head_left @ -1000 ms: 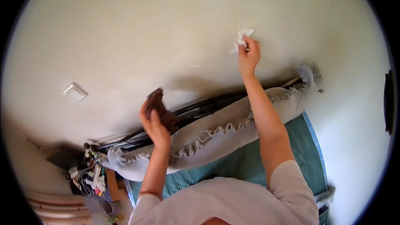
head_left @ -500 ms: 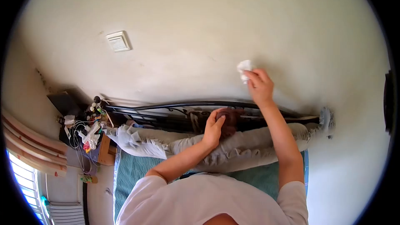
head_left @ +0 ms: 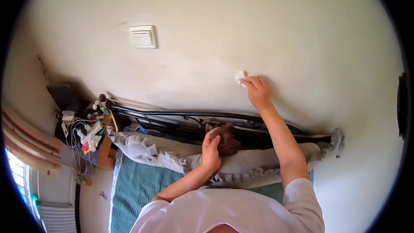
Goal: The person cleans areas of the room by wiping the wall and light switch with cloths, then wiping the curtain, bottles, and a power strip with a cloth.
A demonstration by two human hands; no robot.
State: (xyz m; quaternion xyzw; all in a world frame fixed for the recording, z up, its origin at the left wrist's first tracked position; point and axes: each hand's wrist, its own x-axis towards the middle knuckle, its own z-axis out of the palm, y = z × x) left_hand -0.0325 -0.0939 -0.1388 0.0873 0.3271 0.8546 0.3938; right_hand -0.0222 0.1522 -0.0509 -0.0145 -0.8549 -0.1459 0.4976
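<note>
My right hand (head_left: 259,94) pinches a small white wad (head_left: 241,77), which looks like crumpled tissue, at the pale wall (head_left: 194,69). Whether the wad presses on the wall is hard to tell. Lower down, my left hand (head_left: 211,149) is closed on a bunched dark brown cloth (head_left: 227,140). That cloth hangs in front of the black metal headboard (head_left: 164,112), just above a long grey ruffled pillow (head_left: 246,162). Part of the cloth is hidden behind my left fingers.
A light switch (head_left: 142,37) is fixed to the wall at upper left. Beside the bed, a cluttered wooden cabinet (head_left: 106,153) carries cables and a white power strip (head_left: 92,136). A teal bedcover (head_left: 138,190) lies below the pillow. Striped curtains (head_left: 30,146) hang at far left.
My right hand and the white wad have moved left and slightly down along the wall. My left hand with the brown cloth sits lower and further left. The view has shifted a little.
</note>
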